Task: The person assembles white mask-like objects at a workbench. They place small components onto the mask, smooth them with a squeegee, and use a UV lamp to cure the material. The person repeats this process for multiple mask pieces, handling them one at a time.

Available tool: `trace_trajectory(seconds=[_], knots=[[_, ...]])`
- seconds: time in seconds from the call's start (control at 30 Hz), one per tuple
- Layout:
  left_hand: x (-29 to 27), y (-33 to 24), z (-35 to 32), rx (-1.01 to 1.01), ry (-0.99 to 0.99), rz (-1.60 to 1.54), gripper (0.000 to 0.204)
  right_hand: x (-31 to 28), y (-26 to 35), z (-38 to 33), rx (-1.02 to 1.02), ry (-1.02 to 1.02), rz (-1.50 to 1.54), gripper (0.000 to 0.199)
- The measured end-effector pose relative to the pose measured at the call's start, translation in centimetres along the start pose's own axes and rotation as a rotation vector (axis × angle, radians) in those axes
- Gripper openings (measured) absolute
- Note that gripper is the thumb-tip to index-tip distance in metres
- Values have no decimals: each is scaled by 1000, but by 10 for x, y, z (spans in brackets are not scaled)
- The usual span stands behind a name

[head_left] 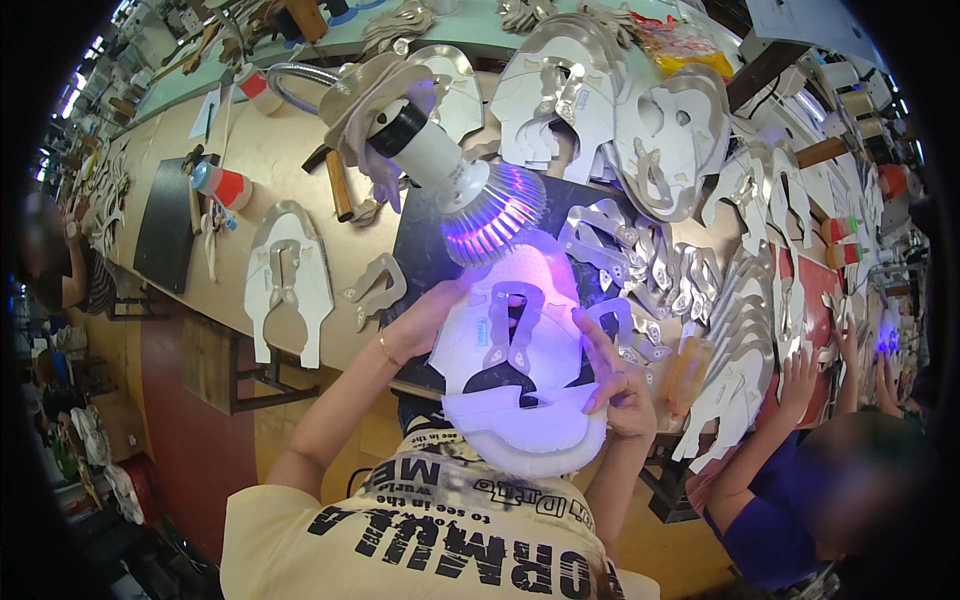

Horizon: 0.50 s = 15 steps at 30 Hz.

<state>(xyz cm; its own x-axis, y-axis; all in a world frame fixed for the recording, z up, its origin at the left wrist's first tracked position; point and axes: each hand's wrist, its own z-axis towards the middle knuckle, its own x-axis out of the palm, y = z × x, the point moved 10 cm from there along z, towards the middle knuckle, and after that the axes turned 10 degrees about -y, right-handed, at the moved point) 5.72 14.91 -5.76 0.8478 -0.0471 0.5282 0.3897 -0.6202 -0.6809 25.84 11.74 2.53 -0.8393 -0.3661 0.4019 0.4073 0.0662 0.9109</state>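
Note:
In front of me, under a lamp (pixel 495 215) glowing violet, I hold a flat white shoe upper (pixel 556 310) with a grey eyestay piece in its middle. My left hand (pixel 437 312) grips its left edge, the fingertips hidden behind it. My right hand (pixel 622 388) is closed at the lower right, one finger lying along the upper's edge. The thumb side of that hand presses on a rounded white sheet-like piece (pixel 535 438), which overlaps the upper's lower end. Whether the two white pieces are joined, I cannot tell.
Another upper (pixel 262 280) lies left on the table, beside a loose grey eyestay piece (pixel 376 288). A hammer (pixel 340 188) lies behind. Grey pieces (pixel 690 278) and stacked uppers (pixel 735 350) are at right, near a co-worker's hand (pixel 798 378). A red-and-white container (pixel 222 186) stands far left.

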Motion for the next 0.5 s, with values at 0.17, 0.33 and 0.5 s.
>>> trace_trajectory(seconds=[0.17,0.33,0.5], knots=[[14,-26,-20,173,-7,419,49,-13,3,3,-2,-149,-98,29],[33,-46,-36,442,-72,575,64,-10,-8,10,254,-171,-144,29],[29,-66,-75,866,-366,806,76,-2,-7,14,264,-190,-259,43]])
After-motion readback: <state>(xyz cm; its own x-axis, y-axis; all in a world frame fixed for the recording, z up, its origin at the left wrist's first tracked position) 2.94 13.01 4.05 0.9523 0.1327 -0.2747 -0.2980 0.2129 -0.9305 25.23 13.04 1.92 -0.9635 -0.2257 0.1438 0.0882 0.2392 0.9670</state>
